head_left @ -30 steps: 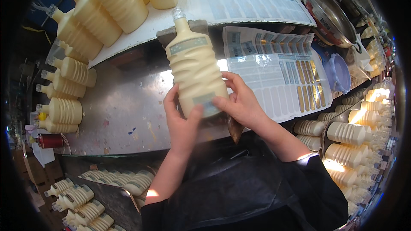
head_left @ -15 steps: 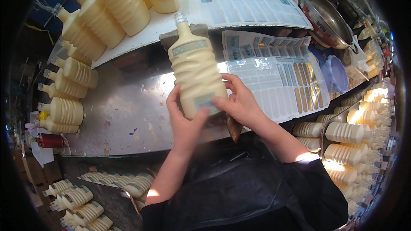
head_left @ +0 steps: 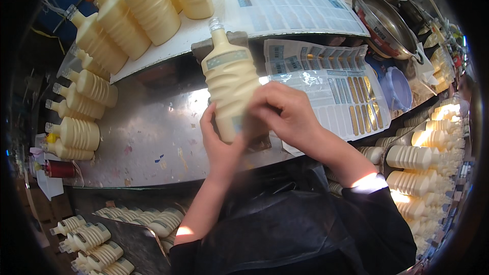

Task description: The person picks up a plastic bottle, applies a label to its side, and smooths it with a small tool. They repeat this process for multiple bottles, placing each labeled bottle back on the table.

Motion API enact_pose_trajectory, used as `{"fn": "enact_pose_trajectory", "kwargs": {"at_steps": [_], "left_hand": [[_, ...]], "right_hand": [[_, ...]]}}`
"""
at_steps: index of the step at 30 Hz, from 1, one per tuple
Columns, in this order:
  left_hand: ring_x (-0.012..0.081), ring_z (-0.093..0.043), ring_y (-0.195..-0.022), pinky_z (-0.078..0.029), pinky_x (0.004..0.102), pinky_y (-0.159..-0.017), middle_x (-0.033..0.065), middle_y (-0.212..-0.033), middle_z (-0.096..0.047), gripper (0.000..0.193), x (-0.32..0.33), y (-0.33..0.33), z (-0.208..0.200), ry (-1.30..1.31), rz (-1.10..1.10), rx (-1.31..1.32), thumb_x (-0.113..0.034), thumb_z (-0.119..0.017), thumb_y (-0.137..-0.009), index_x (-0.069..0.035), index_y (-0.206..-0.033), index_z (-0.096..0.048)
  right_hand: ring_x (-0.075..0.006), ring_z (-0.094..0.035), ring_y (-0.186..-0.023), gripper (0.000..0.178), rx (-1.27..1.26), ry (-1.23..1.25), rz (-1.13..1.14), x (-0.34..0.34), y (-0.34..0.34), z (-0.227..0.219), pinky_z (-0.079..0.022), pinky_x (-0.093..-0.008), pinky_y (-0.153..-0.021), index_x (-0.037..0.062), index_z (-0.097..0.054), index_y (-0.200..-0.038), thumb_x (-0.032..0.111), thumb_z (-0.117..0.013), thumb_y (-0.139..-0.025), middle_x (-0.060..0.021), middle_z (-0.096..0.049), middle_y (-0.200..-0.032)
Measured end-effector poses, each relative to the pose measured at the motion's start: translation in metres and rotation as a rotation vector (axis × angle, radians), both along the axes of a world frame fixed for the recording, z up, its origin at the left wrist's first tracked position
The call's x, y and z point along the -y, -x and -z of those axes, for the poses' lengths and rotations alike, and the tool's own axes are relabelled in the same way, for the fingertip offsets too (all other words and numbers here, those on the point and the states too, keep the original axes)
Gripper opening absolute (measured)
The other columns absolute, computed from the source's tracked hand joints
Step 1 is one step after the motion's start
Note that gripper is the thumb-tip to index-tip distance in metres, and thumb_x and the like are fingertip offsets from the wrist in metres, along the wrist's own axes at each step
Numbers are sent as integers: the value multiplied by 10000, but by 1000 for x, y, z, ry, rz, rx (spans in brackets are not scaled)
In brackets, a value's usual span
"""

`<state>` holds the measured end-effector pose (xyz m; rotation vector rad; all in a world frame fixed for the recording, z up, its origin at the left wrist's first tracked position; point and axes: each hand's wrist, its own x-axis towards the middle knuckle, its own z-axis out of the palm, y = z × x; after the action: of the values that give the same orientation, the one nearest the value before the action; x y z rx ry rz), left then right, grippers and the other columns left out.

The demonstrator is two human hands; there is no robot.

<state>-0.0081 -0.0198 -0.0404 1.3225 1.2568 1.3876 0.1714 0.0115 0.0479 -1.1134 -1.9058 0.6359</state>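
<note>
A cream plastic bottle (head_left: 229,82) with a rippled body and clear neck lies tilted, its neck pointing away, propped on a dark grey block (head_left: 202,49). It has a blue-grey label strip at the shoulder and a small bluish label low on its front. My left hand (head_left: 220,150) grips its lower left side, the thumb blurred across the front near the base. Over the lower right of the body is my right hand (head_left: 288,112), fingers curled into a pinch; whatever they may hold is hidden. Right of the bottle lie clear sheets of labels (head_left: 331,91), some gold.
Several cream bottles (head_left: 152,7) stand on a white shelf (head_left: 219,0), which also carries another label sheet (head_left: 293,10). More bottles lie left, lower left and along the right. A metal pan (head_left: 384,20) and a lilac basin (head_left: 397,89) sit at the right. The metal tabletop (head_left: 137,137) is paint-spotted.
My right hand has come off the bottle's lower right side and risen over it, its fingers curling in. My left hand and the bottle have hardly shifted.
</note>
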Motion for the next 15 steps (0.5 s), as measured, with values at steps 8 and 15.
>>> {"fn": "enact_pose_trajectory", "kwargs": {"at_steps": [8, 15], "left_hand": [[260, -448, -1346, -388, 402, -1139, 138, -1451, -436, 892, 1, 3, 0, 41, 38, -33, -221, -831, -803, -43, -1522, -335], [260, -418, -1395, -321, 406, -1195, 146, -1470, -451, 585, 0, 14, 16, 68, 97, 289, -264, -589, -1008, -34, -1516, -414]], "right_hand": [[-291, -700, -993, 388, 290, -515, -195, 24, -9, -2, -557, -392, -832, 41, -667, -1182, 71, -719, -799, -129, -690, -1164], [-246, -673, -892, 264, 380, -552, -184, 29, -2, -9, -534, -366, -752, 38, -675, -1059, 106, -689, -805, -79, -671, -1001]]}}
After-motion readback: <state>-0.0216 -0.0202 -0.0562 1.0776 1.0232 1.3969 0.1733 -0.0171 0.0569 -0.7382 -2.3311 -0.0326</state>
